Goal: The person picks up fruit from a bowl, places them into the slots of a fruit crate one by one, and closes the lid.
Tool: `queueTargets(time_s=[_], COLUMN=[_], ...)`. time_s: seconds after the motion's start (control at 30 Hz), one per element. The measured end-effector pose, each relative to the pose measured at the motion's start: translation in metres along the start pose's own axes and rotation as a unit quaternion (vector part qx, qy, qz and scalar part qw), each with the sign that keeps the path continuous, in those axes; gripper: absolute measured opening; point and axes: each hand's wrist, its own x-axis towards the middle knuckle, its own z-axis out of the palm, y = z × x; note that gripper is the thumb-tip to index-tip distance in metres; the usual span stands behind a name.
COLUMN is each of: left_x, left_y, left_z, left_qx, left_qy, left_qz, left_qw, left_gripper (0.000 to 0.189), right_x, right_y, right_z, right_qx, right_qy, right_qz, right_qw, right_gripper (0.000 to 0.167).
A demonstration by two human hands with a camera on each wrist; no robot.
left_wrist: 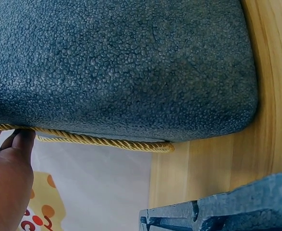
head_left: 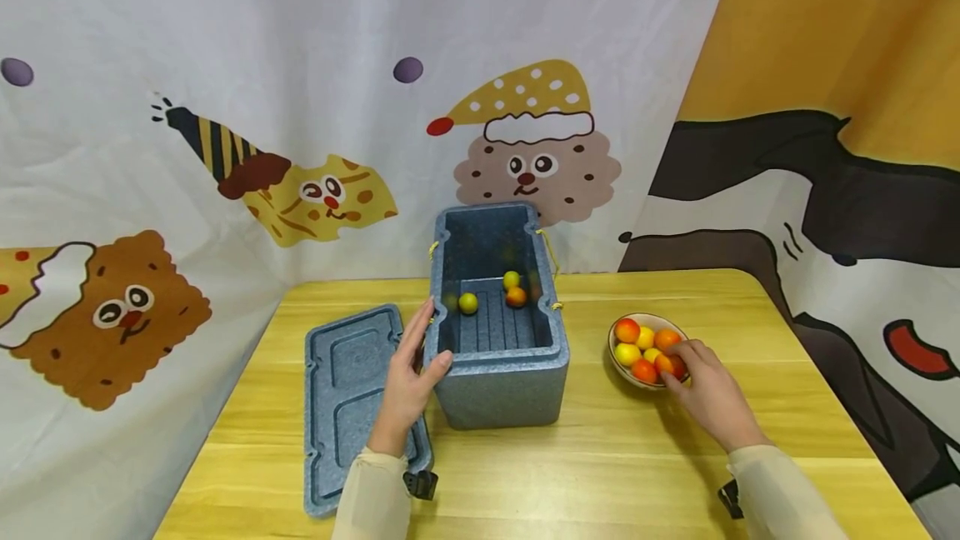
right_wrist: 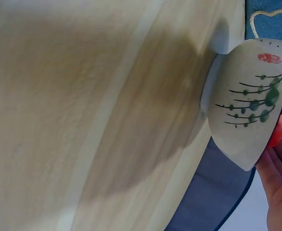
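A blue-grey speckled foam box (head_left: pixel 498 394) stands lidless on the table, holding two yellow-green fruits and an orange-red fruit (head_left: pixel 516 297). My left hand (head_left: pixel 405 394) rests against the box's left front corner, fingers straight along the outer wall and thumb near the front rim. In the left wrist view, fingertips reach the wall beside a yellow cord (left_wrist: pixel 102 141). To the right, a patterned ceramic bowl (right_wrist: pixel 249 103) is filled with several small yellow and red-orange fruits. My right hand (head_left: pixel 708 390) reaches over its near right rim, thumb and fingers pinching a red-orange fruit (head_left: pixel 663 363).
The grey foam lid (head_left: pixel 356 419) lies flat left of the box, partly beneath my left forearm. A cartoon-print curtain (head_left: pixel 337 40) hangs behind the wooden table (head_left: pixel 585 473). Yellow cord loops (head_left: pixel 551 252) hang at the box's sides.
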Motion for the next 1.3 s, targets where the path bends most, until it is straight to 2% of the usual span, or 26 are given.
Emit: queueTargets(time_s=[0.27, 0.47, 0.7, 1.03, 1.13, 1.3], left_x=[0.0, -0.001, -0.001, -0.001, -0.002, -0.003], left_y=[-0.001, -0.002, -0.003, -0.002, -0.007, -0.029], left_z=[0.0, 0.0, -0.001, -0.001, -0.002, -0.003], left_qx=[0.002, 0.0, 0.0, 0.003, 0.004, 0.005], left_qy=[-0.001, 0.0, -0.002, 0.001, 0.005, 0.006], left_qz=[-0.012, -0.004, 0.002, -0.009, 0.001, 0.008], left_qw=[0.9999, 1.0, 1.0, 1.0, 1.0, 0.9999], left_gripper=[0.067, 0.067, 0.067, 0.067, 0.066, 0.068], right_x=[0.003, 0.003, 0.003, 0.005, 0.007, 0.009], right_y=[-0.004, -0.006, -0.005, -0.002, -0.004, -0.007], right_z=[-0.004, -0.004, -0.003, -0.004, -0.005, -0.011], right_qx=[0.005, 0.002, 0.004, 0.003, 0.006, 0.014], right_qy=[-0.015, -0.024, -0.028, -0.024, -0.029, -0.029], right_qz=[0.014, 0.027, 0.028, 0.023, 0.026, 0.037], right_qw=[0.9998, 0.9993, 0.9992, 0.9995, 0.9992, 0.9988], right_gripper=[0.033, 0.033, 0.033, 0.033, 0.033, 0.033])
